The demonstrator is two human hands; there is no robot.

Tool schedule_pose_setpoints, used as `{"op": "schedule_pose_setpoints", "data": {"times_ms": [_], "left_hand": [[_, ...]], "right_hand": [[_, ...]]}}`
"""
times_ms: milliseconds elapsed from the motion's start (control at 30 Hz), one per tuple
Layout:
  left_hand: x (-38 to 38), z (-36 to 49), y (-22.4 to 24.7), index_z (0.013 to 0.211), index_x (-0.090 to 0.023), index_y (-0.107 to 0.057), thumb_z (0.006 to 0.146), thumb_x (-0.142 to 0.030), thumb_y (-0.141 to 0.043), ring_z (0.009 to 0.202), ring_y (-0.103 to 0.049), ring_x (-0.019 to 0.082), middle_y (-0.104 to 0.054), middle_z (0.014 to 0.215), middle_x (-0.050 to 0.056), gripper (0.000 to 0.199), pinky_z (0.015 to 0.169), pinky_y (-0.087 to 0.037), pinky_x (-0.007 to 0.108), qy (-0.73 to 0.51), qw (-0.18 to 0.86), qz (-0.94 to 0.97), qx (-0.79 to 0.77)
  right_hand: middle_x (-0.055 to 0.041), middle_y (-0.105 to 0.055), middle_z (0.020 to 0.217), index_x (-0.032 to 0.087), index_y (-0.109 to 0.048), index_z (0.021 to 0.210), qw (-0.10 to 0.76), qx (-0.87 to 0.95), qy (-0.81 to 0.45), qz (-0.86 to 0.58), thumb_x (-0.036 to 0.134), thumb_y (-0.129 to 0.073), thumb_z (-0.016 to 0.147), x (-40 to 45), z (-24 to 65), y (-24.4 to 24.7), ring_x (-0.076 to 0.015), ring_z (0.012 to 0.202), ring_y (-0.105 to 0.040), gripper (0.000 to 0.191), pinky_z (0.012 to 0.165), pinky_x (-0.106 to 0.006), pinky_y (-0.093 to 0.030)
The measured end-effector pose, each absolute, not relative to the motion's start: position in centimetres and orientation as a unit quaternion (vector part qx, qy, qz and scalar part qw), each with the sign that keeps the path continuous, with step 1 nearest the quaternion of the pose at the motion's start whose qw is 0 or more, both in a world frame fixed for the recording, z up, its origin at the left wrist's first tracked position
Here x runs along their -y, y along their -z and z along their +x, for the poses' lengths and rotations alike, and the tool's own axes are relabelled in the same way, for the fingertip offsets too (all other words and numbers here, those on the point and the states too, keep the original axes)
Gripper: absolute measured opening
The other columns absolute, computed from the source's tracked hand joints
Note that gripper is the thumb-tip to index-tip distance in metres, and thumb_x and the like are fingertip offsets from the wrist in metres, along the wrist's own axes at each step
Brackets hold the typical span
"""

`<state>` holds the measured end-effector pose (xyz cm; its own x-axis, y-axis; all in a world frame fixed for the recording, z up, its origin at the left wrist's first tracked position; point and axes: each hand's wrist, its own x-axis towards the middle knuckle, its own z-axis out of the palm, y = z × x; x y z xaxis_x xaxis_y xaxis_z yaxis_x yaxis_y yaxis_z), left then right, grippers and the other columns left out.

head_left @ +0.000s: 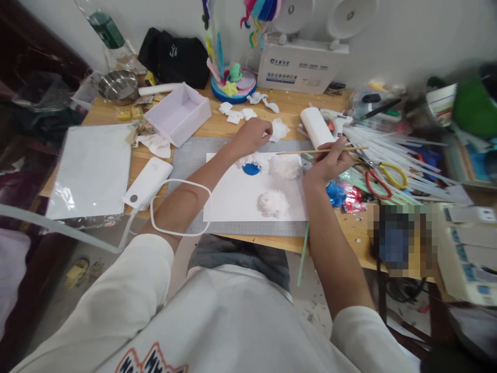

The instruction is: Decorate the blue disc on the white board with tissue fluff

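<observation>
A white sheet (233, 197) lies on a grey cutting mat (190, 150). On the sheet are a blue disc (251, 169) and fluffy white tufts, one at the front (273, 203) and another at the back right (286, 167). My left hand (254, 135) is over the mat behind the sheet, its fingers curled near a crumpled white tissue (278, 129); what they hold, if anything, is too small to tell. In my right hand (333, 159), right of the sheet, is a thin wooden stick (295, 152) pointing left above the tufts.
A lilac box (179, 114) and a white power bank (148, 182) with a looping cable are at the left. Scissors (376, 173), white strips (404, 150) and a white roll (316, 127) lie at the right. A colourful decoration (233, 85) stands behind.
</observation>
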<state>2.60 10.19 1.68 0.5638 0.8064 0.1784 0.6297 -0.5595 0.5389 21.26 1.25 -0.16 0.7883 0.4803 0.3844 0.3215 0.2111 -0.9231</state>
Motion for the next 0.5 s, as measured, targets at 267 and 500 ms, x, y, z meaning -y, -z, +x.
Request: {"op": "schedule_pose_setpoints", "data": {"times_ms": [267,500], "left_hand": [[-8.1,-0.6,-3.1,0.100,-0.020,-0.057,0.107,-0.016,-0.049,0.094,-0.075,0.014,-0.079,0.111,0.005,0.011,0.089,-0.060,0.035,-0.342,0.581,0.569,-0.472],[-6.5,-3.4,-1.5,0.108,-0.018,-0.062,0.115,-0.038,-0.032,0.111,-0.074,0.018,-0.079,0.116,0.009,0.037,0.094,-0.062,0.037,-0.351,0.659,0.493,-0.446]], "right_hand": [[0.0045,-0.034,0.041,0.027,-0.049,0.054,0.723,0.322,-0.089,-0.605,0.079,-0.030,0.098,-0.7,20.5,-0.6,-0.0119,0.034,-0.033,0.072,0.038,-0.030,-0.023],[0.0029,-0.038,0.040,0.027,-0.053,0.052,0.728,0.339,-0.105,-0.586,0.080,-0.038,0.096,-0.2,19.6,-0.6,-0.0124,0.034,-0.034,0.070,0.036,-0.031,-0.024]]}}
